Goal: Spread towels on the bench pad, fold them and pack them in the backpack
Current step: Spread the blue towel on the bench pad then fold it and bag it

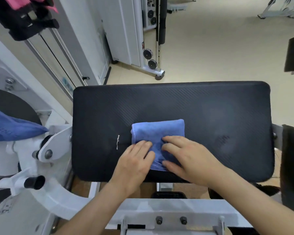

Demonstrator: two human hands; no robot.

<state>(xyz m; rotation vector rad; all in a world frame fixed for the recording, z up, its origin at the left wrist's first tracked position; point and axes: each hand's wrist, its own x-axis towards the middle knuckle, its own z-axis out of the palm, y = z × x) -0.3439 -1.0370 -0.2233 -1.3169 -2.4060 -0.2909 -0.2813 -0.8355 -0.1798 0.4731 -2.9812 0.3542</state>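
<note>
A small light-blue towel, folded into a compact rectangle, lies near the front middle of the black bench pad. My left hand rests flat on its near left corner, fingers together. My right hand lies on its near right part with fingers spread, pressing the cloth down. Neither hand lifts the towel. A second, darker blue towel is draped over the machine at the left edge. A black and pink bag, possibly the backpack, hangs at the top left.
White gym machine frame and levers stand left of and below the pad. A small white scrap lies on the pad left of the towel. Cable machine stands behind. A dark cloth-like object sits at the right edge. Beige floor beyond.
</note>
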